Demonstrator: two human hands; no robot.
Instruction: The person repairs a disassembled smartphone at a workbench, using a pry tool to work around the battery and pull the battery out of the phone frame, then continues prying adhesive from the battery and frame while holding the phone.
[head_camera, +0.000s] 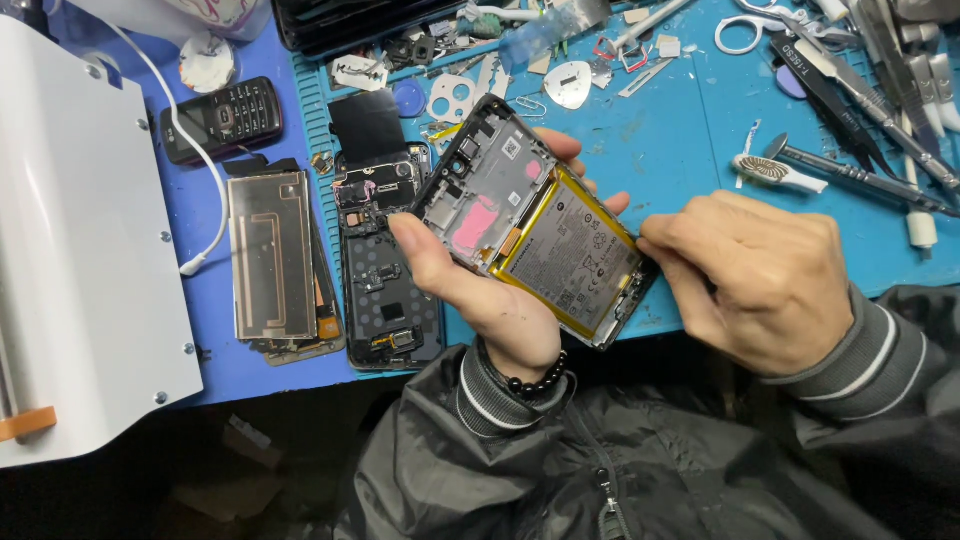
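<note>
My left hand (480, 290) grips an opened smartphone (530, 215) from below, its back cover off, with the inner frame, a pink patch and a yellow-edged battery (575, 255) showing. My thumb lies on the phone's left edge and my fingers wrap behind it. My right hand (760, 275) is closed in a pinch at the phone's right edge beside the battery; what it pinches is hidden by the fingers. Both wrists wear dark jacket sleeves with striped cuffs, and a black bead bracelet sits on the left wrist.
On the blue mat (680, 140) lie a second opened phone (385, 270), a copper-coloured back panel (272, 255), a black keypad phone (222, 120), tweezers and screwdrivers (860, 90), scissors (745, 30) and small parts. A white machine (80, 250) stands at the left.
</note>
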